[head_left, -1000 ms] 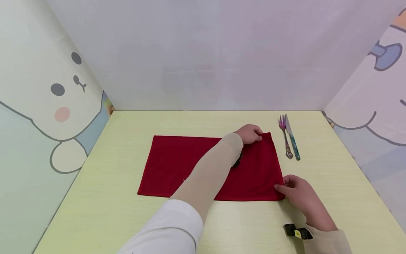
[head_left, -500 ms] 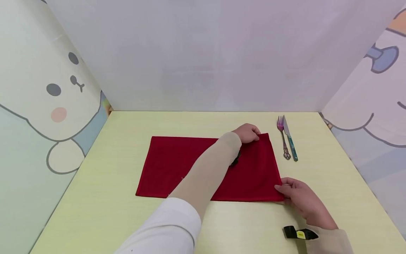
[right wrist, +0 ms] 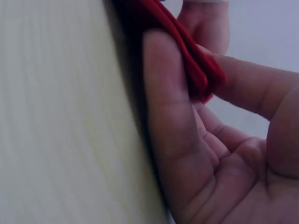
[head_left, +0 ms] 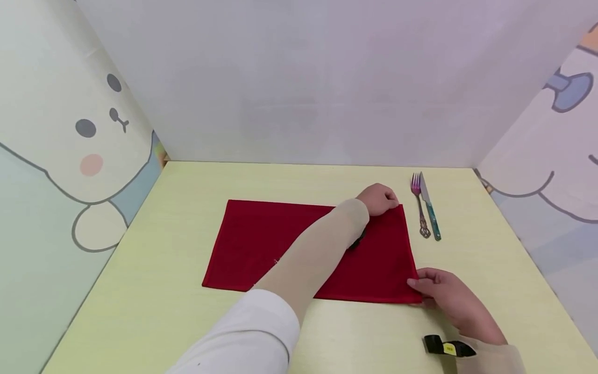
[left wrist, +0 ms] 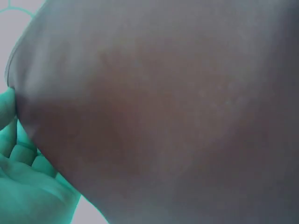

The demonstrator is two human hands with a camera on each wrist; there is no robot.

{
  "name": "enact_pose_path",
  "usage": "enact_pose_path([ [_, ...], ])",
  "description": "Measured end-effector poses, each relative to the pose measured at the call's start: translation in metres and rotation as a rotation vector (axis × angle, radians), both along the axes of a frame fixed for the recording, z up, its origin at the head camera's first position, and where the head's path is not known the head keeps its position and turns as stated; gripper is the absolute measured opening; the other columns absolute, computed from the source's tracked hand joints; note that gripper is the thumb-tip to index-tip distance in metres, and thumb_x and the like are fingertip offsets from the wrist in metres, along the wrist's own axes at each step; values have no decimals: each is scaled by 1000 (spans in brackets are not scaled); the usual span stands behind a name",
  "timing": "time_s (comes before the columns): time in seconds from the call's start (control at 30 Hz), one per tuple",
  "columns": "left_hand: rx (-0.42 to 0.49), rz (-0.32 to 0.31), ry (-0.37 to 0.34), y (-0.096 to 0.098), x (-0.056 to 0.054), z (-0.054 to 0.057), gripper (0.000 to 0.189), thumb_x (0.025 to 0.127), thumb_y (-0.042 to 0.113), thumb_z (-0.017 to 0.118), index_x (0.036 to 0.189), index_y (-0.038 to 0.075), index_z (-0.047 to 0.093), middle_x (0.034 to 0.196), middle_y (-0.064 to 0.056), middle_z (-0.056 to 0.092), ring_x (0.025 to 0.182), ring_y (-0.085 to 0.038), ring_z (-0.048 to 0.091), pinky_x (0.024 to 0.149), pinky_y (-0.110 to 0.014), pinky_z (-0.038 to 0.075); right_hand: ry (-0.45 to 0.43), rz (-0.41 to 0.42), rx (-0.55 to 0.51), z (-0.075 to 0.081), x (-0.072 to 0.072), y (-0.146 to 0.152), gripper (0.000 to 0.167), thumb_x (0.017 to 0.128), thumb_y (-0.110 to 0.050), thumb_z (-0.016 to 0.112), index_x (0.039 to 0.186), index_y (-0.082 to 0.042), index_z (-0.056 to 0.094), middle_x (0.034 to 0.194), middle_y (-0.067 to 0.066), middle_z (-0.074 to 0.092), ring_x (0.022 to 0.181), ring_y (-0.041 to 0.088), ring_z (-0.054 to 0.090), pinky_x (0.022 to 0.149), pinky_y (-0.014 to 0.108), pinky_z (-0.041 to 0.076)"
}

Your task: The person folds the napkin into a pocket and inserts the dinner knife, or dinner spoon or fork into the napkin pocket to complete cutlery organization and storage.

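Note:
A red cloth [head_left: 243,239] lies as a wide rectangle on the table, and the right wrist view shows more than one layer at its edge. My left arm crosses over it. With the left hand [head_left: 377,199] I pinch the cloth's far right corner; in the left wrist view the thumb and fingers [left wrist: 6,109] hold the edge of the cloth [left wrist: 163,93], which looks brownish there. My right hand [head_left: 453,298] pinches the near right corner, thumb on top and index finger [right wrist: 168,107] underneath, between cloth and table.
A fork [head_left: 419,205] and a knife [head_left: 431,208] with a teal handle lie side by side to the right of the cloth. Behind the pale wooden table [head_left: 140,311] stands a light backdrop [head_left: 299,83]; cartoon-printed panels [head_left: 93,171] flank it.
My left hand has slid right along the far edge to the cloth's corner. The right hand keeps its pinch near the same spot. The head view has shifted slightly.

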State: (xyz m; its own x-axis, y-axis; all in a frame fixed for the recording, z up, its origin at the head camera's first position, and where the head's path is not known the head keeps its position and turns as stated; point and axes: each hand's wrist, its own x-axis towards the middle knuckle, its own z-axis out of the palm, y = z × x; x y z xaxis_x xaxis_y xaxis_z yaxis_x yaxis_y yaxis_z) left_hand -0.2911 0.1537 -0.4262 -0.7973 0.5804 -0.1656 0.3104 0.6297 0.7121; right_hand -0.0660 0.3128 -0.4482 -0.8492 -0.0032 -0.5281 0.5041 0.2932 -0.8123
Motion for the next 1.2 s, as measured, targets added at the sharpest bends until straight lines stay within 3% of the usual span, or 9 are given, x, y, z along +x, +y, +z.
enact_pose_path([
  [0.17, 15, 21, -28, -3, 7, 4, 17, 104, 35, 64, 112, 27, 77, 99, 15, 66, 88, -2, 59, 78, -20, 47, -16, 12, -7, -2, 0, 7, 43, 110, -22, 52, 132, 14, 56, 107, 14, 72, 92, 26, 70, 78, 36, 61],
  [0.37, -17, -15, -18, 2, 16, 14, 14, 101, 35, 68, 108, 28, 79, 99, 16, 67, 90, -1, 59, 79, -18, 46, -15, 16, 20, 0, -1, 10, 36, 107, -21, 59, 126, 10, 62, 99, 11, 71, 82, 24, 68, 71, 31, 59],
  [0.57, -101, -110, -7, 15, 11, 5, 24, 96, 39, 74, 118, 29, 76, 105, 17, 66, 92, 0, 58, 81, -17, 46, -6, -1, 27, 0, -1, 7, 31, 104, -18, 62, 121, 8, 64, 97, 10, 70, 82, 21, 65, 71, 31, 59],
  [0.7, -143, -108, 32, 18, 12, 3, 16, 99, 33, 71, 113, 31, 78, 102, 19, 66, 88, 1, 58, 78, -17, 46, -2, -7, 26, 2, 0, 4, 29, 102, -16, 65, 119, 8, 64, 97, 9, 70, 84, 20, 65, 72, 32, 59],
  [0.93, -51, -16, 56, 11, 16, 8, 17, 105, 27, 63, 110, 27, 80, 99, 18, 68, 85, 0, 58, 75, -17, 45, 16, 43, -20, 2, 1, 7, 32, 100, -13, 69, 120, 10, 61, 100, 7, 72, 87, 20, 66, 73, 33, 58],
  [1.2, 4, -48, 2, 2, 8, 11, 21, 106, 24, 61, 116, 24, 79, 111, 13, 71, 99, 0, 59, 82, -14, 43, 35, 106, -214, -5, -1, 15, 29, 104, -11, 63, 125, 9, 61, 108, 5, 73, 95, 18, 70, 82, 32, 59],
])
